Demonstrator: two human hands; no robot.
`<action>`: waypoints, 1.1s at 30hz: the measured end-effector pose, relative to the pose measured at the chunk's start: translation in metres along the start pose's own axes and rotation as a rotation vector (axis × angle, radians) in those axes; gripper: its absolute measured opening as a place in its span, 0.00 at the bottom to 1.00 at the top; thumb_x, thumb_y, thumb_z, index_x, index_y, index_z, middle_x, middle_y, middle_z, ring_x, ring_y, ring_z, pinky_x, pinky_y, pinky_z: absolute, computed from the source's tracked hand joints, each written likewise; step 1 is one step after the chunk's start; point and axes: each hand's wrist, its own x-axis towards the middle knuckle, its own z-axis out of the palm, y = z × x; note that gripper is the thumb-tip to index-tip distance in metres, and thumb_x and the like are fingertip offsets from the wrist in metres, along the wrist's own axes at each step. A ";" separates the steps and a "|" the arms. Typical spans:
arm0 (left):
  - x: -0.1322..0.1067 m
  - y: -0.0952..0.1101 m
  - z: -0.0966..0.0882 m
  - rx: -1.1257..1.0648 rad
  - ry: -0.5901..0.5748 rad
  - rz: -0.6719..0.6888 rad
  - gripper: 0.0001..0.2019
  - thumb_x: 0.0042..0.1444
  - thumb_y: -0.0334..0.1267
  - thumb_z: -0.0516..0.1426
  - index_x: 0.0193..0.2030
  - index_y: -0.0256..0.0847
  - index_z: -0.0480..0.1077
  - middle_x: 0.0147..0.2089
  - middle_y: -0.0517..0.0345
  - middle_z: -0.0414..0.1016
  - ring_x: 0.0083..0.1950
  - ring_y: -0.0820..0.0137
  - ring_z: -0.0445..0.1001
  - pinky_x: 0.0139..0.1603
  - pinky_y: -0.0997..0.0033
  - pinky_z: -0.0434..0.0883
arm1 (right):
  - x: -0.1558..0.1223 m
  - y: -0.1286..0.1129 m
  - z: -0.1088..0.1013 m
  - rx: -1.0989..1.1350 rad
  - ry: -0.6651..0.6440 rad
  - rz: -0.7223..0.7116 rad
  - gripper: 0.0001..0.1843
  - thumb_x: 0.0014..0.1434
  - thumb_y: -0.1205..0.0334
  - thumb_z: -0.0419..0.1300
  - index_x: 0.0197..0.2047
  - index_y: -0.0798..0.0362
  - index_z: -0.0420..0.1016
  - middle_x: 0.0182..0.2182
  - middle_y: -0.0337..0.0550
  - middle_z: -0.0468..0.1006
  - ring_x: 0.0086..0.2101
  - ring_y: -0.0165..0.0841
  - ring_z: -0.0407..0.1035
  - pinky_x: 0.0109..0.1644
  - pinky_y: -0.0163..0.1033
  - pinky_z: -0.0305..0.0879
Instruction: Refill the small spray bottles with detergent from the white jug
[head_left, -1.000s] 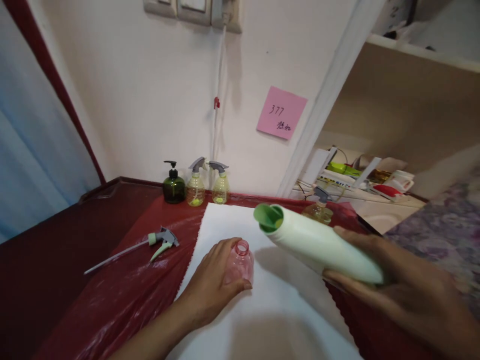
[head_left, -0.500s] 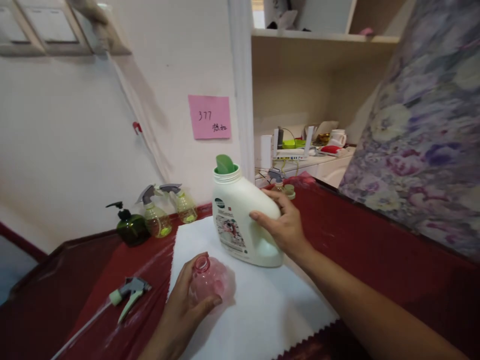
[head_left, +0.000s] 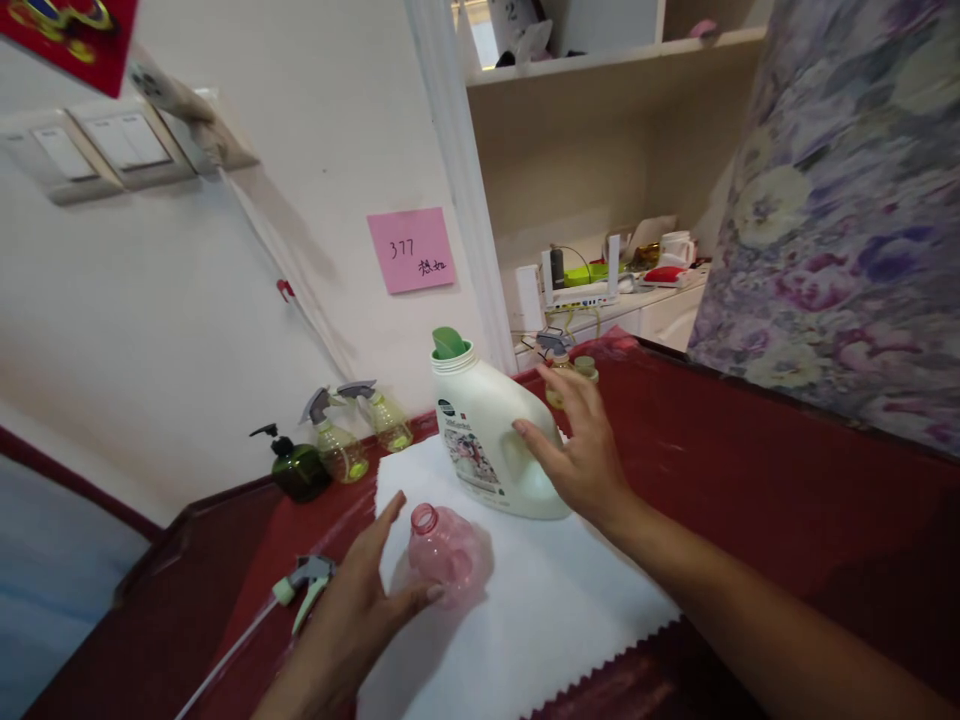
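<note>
A white detergent jug (head_left: 484, 430) with a green spout stands upright on the white cloth (head_left: 540, 610). My right hand (head_left: 581, 450) is spread beside the jug's handle, fingers apart, barely touching it or just off it. A small pink open-necked bottle (head_left: 444, 545) stands on the cloth near the front. My left hand (head_left: 360, 600) cups its left side with loosened fingers, the thumb tip resting at the bottle's base.
A grey-green spray trigger head with its tube (head_left: 300, 585) lies on the red table cover left of the cloth. A dark green pump bottle (head_left: 296, 470) and two yellowish spray bottles (head_left: 341, 450) stand against the wall. Another small spray bottle (head_left: 559, 360) is behind the jug.
The jug went from tilted in my right hand to standing on the cloth, and the right hand's fingers have now spread off it. My left hand has loosened round the pink bottle.
</note>
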 end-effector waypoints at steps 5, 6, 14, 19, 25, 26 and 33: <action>-0.001 -0.018 -0.066 0.058 0.235 -0.040 0.39 0.48 0.65 0.62 0.66 0.53 0.67 0.71 0.51 0.66 0.68 0.43 0.68 0.68 0.37 0.64 | -0.042 -0.034 0.012 0.229 -0.127 -0.098 0.22 0.62 0.62 0.63 0.59 0.44 0.67 0.48 0.42 0.74 0.47 0.35 0.70 0.54 0.45 0.68; -0.002 -0.025 -0.077 0.077 0.273 -0.070 0.38 0.48 0.65 0.62 0.65 0.54 0.67 0.70 0.51 0.67 0.66 0.43 0.70 0.66 0.37 0.66 | -0.054 -0.037 0.018 0.271 -0.249 0.004 0.25 0.61 0.60 0.64 0.60 0.45 0.66 0.50 0.43 0.74 0.49 0.36 0.70 0.56 0.46 0.68; -0.022 -0.090 -0.110 0.354 0.307 -0.101 0.34 0.55 0.62 0.56 0.62 0.42 0.70 0.62 0.45 0.76 0.61 0.48 0.75 0.62 0.49 0.72 | -0.118 -0.017 0.060 0.194 -0.800 0.498 0.56 0.48 0.59 0.72 0.74 0.52 0.49 0.73 0.54 0.55 0.71 0.47 0.49 0.74 0.56 0.46; -0.013 -0.128 -0.107 0.547 0.201 -0.112 0.34 0.57 0.59 0.52 0.60 0.34 0.72 0.60 0.39 0.77 0.61 0.48 0.74 0.64 0.50 0.69 | -0.121 -0.009 0.062 0.244 -0.758 0.456 0.45 0.50 0.61 0.67 0.70 0.49 0.57 0.68 0.51 0.64 0.67 0.47 0.57 0.71 0.55 0.53; 0.005 -0.157 -0.091 0.615 0.123 -0.133 0.27 0.58 0.50 0.51 0.58 0.36 0.74 0.58 0.42 0.79 0.60 0.49 0.75 0.64 0.53 0.67 | -0.121 -0.005 0.060 0.295 -0.786 0.522 0.47 0.51 0.59 0.67 0.71 0.52 0.56 0.69 0.53 0.62 0.68 0.46 0.56 0.72 0.55 0.50; 0.007 -0.159 -0.089 0.628 0.120 -0.138 0.26 0.59 0.49 0.51 0.57 0.37 0.75 0.58 0.43 0.80 0.60 0.50 0.75 0.64 0.53 0.67 | -0.121 -0.004 0.060 0.313 -0.788 0.545 0.47 0.51 0.58 0.67 0.71 0.51 0.54 0.70 0.53 0.60 0.68 0.45 0.54 0.73 0.55 0.50; 0.011 -0.152 -0.086 0.681 0.136 -0.155 0.25 0.59 0.48 0.50 0.53 0.34 0.77 0.54 0.38 0.81 0.57 0.47 0.77 0.61 0.50 0.69 | -0.120 -0.004 0.056 0.291 -0.846 0.515 0.49 0.52 0.58 0.68 0.73 0.52 0.53 0.71 0.53 0.60 0.69 0.47 0.54 0.72 0.57 0.49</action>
